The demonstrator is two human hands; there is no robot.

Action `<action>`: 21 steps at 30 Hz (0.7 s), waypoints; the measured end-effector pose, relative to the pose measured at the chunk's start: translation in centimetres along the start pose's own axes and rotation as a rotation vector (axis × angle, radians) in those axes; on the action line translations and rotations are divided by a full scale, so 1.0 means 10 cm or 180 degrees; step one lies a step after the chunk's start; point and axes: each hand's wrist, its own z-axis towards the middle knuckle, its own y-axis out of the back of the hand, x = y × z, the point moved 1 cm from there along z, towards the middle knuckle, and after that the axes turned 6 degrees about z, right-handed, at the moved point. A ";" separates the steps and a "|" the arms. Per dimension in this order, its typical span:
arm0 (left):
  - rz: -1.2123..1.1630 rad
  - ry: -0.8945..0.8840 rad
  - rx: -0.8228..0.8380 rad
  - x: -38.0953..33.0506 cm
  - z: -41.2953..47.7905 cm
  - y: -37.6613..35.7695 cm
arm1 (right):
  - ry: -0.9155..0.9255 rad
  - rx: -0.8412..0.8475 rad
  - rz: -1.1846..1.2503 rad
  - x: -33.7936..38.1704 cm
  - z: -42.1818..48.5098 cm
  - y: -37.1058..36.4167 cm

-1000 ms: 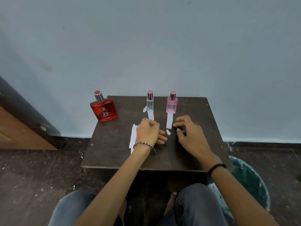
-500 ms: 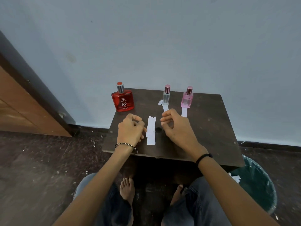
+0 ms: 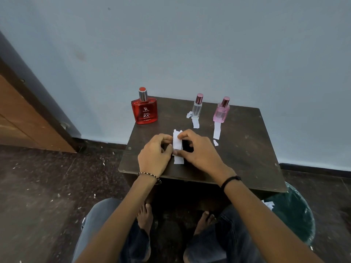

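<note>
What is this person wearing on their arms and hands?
Both forearms are bare, with no sleeves or gloves. At the wrist of the left hand is a thin beaded bracelet of dark and pale beads; at that of the right hand, a plain black band.

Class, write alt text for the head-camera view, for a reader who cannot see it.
A person's left hand and right hand pinch a white paper strip at a small dark table. Behind stand a red perfume bottle, a clear bottle and a pink bottle, the last two with paper strips lying before them.
</note>
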 end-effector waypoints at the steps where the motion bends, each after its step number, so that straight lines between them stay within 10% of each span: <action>1: 0.0024 -0.0073 -0.0084 0.02 -0.02 -0.01 | 0.0052 -0.0051 0.0077 -0.01 0.00 0.00; 21: 0.0536 -0.0642 -0.0483 0.00 -0.10 -0.10 | 0.0323 -0.0563 -0.0039 0.02 0.09 0.00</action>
